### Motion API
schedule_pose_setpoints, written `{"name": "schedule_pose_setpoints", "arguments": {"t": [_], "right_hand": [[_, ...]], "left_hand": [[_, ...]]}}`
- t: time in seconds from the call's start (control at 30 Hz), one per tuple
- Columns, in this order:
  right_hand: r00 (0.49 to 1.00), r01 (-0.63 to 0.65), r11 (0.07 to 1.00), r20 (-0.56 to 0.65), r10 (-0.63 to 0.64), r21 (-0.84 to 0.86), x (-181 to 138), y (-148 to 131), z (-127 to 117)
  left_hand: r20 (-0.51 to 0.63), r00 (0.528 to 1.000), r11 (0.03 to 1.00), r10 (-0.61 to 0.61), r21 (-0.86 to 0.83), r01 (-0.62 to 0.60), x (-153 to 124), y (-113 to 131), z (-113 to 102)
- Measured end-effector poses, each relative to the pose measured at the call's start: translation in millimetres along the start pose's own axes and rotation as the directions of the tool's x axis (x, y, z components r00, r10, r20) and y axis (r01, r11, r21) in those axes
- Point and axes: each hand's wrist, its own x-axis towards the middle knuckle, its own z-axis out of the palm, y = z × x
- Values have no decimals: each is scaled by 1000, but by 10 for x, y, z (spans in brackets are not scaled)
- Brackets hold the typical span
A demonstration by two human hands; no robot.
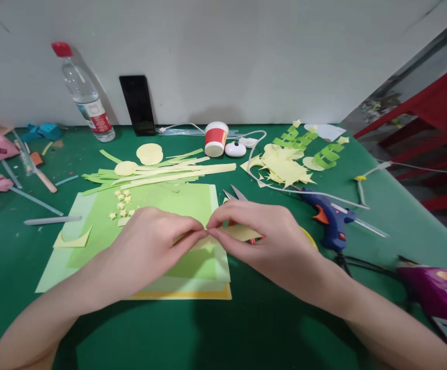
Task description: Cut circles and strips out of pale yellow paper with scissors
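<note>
My left hand (152,239) and my right hand (271,236) meet fingertip to fingertip above a stack of green paper (192,198). Both are closed in a pinch on a pale yellow paper strip (240,233), whose length runs back under my right palm. The end between the fingertips is mostly hidden. Several small folded paper stars (121,198) lie on the green sheets just beyond my left hand. Partly under my right hand is a pair of scissors (238,192), blades pointing away; its handles are mostly covered.
Behind the sheets lie loose paper strips (184,171) and yellow paper scraps (285,167). A blue glue gun (333,221) and white cable (316,192) are at right, near a purple device (435,293). A paper cup (215,139), bottle (88,105) and phone (137,105) stand by the wall.
</note>
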Motion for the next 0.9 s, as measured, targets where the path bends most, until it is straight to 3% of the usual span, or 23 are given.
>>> {"name": "schedule_pose_setpoints", "arguments": {"t": [0.2, 0.6, 0.77, 0.9], "right_hand": [[997, -44, 998, 68, 40, 54, 3, 14, -27], [976, -100, 994, 200, 89, 47, -7, 24, -30], [959, -148, 989, 248, 139, 19, 5, 50, -170], [969, -106, 994, 222, 110, -31, -5, 122, -377]], "left_hand": [[-56, 995, 996, 78, 38, -76, -16, 7, 66], [37, 996, 993, 85, -87, -81, -57, 12, 73], [2, 998, 998, 61, -25, -61, -56, 5, -78], [-38, 999, 999, 20, -31, -22, -64, -78, -303]]}}
